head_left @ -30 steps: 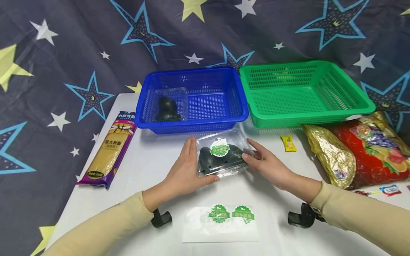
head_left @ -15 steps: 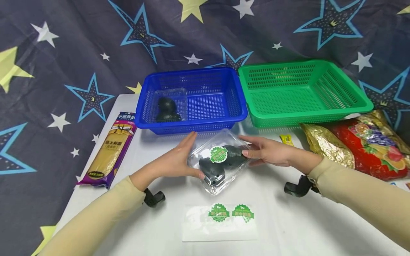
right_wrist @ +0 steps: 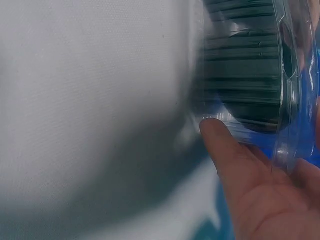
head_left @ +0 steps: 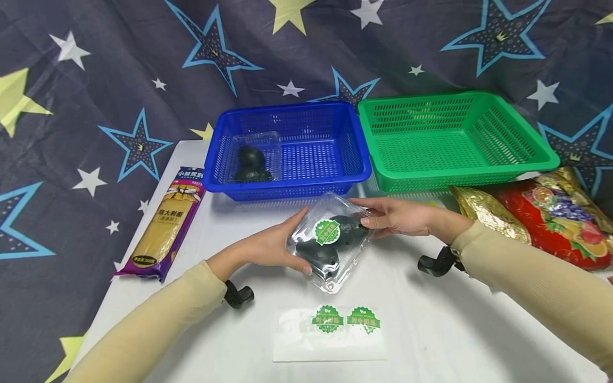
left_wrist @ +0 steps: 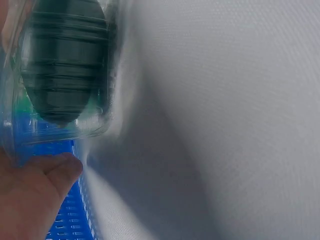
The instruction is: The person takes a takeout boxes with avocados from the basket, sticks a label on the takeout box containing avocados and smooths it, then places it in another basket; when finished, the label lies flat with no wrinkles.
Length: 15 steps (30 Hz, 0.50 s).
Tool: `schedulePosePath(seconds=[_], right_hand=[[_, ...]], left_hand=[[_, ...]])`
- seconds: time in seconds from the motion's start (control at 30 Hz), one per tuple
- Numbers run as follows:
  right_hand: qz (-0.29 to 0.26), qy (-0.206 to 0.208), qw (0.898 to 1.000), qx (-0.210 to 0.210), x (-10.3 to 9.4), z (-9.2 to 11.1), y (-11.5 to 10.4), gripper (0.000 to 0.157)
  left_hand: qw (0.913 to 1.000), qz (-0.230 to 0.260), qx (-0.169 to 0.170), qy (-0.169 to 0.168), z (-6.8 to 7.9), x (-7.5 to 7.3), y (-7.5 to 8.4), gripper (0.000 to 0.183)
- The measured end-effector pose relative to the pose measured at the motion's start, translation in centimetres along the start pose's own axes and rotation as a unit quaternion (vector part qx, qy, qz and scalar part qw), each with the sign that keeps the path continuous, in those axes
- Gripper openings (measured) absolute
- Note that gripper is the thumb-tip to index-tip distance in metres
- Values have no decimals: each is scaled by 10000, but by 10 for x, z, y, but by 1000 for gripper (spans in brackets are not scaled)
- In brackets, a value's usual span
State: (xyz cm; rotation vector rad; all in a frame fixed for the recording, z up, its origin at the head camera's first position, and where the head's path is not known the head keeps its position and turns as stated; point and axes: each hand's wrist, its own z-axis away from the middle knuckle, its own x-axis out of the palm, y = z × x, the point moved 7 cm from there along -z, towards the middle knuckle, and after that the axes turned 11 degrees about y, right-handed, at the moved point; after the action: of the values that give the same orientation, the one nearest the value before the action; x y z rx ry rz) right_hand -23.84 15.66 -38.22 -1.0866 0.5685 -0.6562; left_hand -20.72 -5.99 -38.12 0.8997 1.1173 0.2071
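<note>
A clear plastic clamshell box [head_left: 332,276] with dark green avocados [head_left: 351,236] inside is held over the middle of the table. A round green sticker [head_left: 328,232] is on its lid. My left hand [head_left: 270,244] grips the box's left corner, thumb along the near side. At the right side my right hand [head_left: 399,217] pinches the box between thumb and fingers. In the left wrist view an avocado [left_wrist: 65,65] shows through the ribbed plastic. The right wrist view shows the right thumb against the box's bottom [right_wrist: 245,75].
A blue basket [head_left: 287,187] behind holds another clear box of avocados [head_left: 251,165]; a green basket [head_left: 460,178] adjoins it. A pasta pack [head_left: 165,226] lies left, a red and gold bag [head_left: 551,223] right. Nearest me is a sheet [head_left: 328,348] with two green stickers [head_left: 328,319].
The box has turned so one corner points toward me. Both hands have shifted round it, the left thumb now at its near left side and the right hand farther back.
</note>
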Motion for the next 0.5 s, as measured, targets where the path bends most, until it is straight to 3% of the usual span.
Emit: schedulePosePath(seconds=[0.17, 0.27, 0.4, 0.5], right_hand=[[-87, 38, 9999, -46, 1, -1, 1, 72], [-111, 262, 9996, -93, 0, -2, 2, 68], [-149, 1077, 9939, -165, 0, 1, 4, 60], [-237, 1831, 9826, -201, 5, 8, 6, 63]], left_hand=[[9998, 142, -141, 5, 2, 3, -1, 134], [9991, 312, -273, 72, 5, 7, -1, 135], [9966, 565, -485, 362, 9, 12, 0, 134], [9931, 781, -586, 644, 13, 15, 2, 133]])
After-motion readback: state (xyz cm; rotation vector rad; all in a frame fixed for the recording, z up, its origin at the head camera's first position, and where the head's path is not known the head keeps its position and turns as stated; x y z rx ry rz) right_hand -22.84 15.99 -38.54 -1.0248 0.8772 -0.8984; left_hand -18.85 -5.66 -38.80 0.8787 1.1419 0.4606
